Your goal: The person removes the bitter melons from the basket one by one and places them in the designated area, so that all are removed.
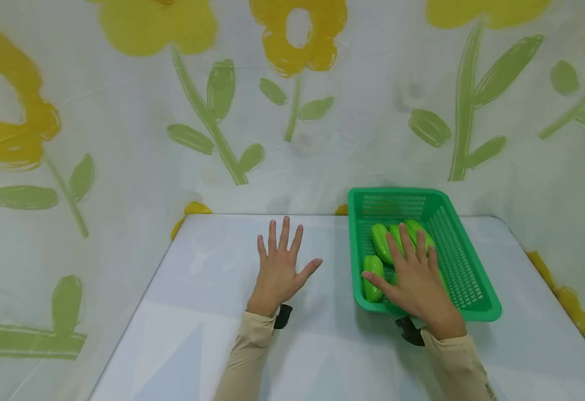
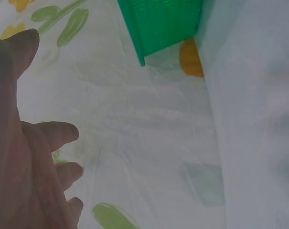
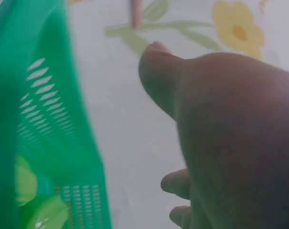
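Note:
My left hand [image 1: 275, 278] is held over the table with its fingers spread, nothing in its grasp. In the left wrist view its thumb and fingertips show at the left side. My right hand [image 1: 418, 284], likewise spread wide, hangs above the front part of a green plastic basket [image 1: 473, 262] and covers some of what lies inside. Several glossy, bright green, elongated fruit-like pieces [image 1: 373, 278] lie in the basket. Two of these green pieces [image 3: 48, 212] appear behind the basket's slotted wall in the right wrist view, with the right thumb beside the basket.
A pale table [image 1: 207, 289] lies under both hands, its far edge against a white curtain [image 1: 362, 139] printed with yellow flowers and green leaves. The basket stands at the table's right back. Dark bands [image 1: 283, 316] sit at both wrists, by the beige sleeves [image 1: 244, 356].

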A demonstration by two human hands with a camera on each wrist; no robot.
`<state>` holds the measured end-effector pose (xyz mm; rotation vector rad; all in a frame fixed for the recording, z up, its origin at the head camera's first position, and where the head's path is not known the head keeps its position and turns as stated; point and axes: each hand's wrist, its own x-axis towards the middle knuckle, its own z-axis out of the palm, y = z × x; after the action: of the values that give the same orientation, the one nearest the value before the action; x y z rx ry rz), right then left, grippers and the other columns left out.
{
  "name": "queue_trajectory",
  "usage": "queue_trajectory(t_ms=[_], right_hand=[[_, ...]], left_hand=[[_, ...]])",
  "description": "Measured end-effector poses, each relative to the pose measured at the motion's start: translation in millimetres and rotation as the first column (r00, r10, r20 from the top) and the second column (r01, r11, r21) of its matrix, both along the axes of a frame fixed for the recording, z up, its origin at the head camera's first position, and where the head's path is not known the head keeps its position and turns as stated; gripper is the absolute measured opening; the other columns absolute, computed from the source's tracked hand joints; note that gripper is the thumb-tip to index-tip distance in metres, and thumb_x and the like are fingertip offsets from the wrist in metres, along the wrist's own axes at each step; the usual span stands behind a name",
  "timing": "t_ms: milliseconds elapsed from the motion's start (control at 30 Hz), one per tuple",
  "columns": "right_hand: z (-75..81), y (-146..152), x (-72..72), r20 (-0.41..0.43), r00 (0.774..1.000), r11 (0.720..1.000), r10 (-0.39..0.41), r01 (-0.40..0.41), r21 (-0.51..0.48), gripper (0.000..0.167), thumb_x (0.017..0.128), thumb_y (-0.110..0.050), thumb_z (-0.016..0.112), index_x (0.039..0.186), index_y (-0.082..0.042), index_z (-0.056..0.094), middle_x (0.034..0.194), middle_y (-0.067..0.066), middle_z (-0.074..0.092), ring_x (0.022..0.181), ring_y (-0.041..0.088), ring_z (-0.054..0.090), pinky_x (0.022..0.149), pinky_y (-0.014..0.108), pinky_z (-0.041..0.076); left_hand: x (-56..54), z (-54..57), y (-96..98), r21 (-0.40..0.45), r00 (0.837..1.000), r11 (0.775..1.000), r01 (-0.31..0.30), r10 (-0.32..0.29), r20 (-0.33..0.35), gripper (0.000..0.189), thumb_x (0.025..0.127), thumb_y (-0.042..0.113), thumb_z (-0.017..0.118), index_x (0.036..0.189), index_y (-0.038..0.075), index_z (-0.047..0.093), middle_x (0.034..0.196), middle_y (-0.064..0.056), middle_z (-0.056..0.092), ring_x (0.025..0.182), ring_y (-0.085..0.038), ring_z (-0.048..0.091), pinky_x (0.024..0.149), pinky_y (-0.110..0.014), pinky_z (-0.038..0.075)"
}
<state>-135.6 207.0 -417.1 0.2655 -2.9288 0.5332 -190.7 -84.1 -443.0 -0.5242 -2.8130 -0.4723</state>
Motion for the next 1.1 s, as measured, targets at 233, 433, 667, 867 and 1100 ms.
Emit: queue_trajectory(t_ms=[233,433,667,867,1100], right_hand=[[17.7,7.8,2.0,-0.090,0.994,0.987,0.062,-0.075,-0.144,0.088,0.098,-0.051,0.066,0.162,-0.003,0.029,0.171,0.028,0.014,0.156,0.058,0.003,0.118,0.082,0.013],[31.1,30.8,13.6,-0.199,0.980,0.913,0.029,-0.107,-0.394,0.076,0.098,-0.025,0.072,0.161,-0.004,0.034,0.169,0.026,0.024,0.155,0.054,0.018,0.116,0.081,0.021],[33.3,60.3,32.6,-0.294,0.946,0.891,-0.141,-0.008,-0.453,0.069,0.098,-0.018,0.071,0.160,-0.020,0.040,0.160,0.019,0.043,0.142,0.039,0.043,0.117,0.014,0.033],[29.3,96.0,32.9,-0.185,0.944,0.865,-0.273,0.157,-0.476,0.067,0.103,-0.028,0.063,0.162,-0.017,0.034,0.162,0.024,0.038,0.142,0.046,0.040,0.105,-0.002,0.022],[25.6,124.1,29.3,0.016,0.956,0.847,-0.292,0.266,-0.461,0.076,0.107,-0.038,0.053,0.166,-0.008,0.015,0.169,0.031,0.018,0.146,0.061,0.025,0.119,0.073,0.029]], left_hand=[[-0.3,1.5,2.4,0.012,1.000,1.000,0.008,-0.008,0.022,0.088,0.099,0.069,0.047,0.166,0.018,0.023,0.176,-0.011,0.001,0.162,-0.043,-0.003,0.124,-0.076,0.006],[0.6,0.4,4.4,0.005,1.000,1.000,0.018,-0.018,0.018,0.088,0.099,0.069,0.048,0.166,0.017,0.024,0.176,-0.012,0.003,0.162,-0.043,-0.001,0.125,-0.076,0.006],[3.0,-0.9,5.4,0.002,0.999,0.999,0.039,-0.039,0.014,0.087,0.099,0.067,0.050,0.166,0.016,0.024,0.176,-0.013,0.006,0.162,-0.043,-0.001,0.125,-0.076,0.008],[6.0,-0.1,5.2,0.039,0.998,0.997,0.061,-0.060,-0.028,0.087,0.100,0.069,0.046,0.165,0.014,0.028,0.175,-0.014,0.011,0.162,-0.044,0.004,0.123,-0.076,0.010],[3.9,2.1,3.5,0.037,0.997,0.998,0.056,-0.054,-0.063,0.085,0.101,0.068,0.046,0.164,0.014,0.030,0.175,-0.015,0.013,0.162,-0.044,0.006,0.124,-0.076,0.012]])
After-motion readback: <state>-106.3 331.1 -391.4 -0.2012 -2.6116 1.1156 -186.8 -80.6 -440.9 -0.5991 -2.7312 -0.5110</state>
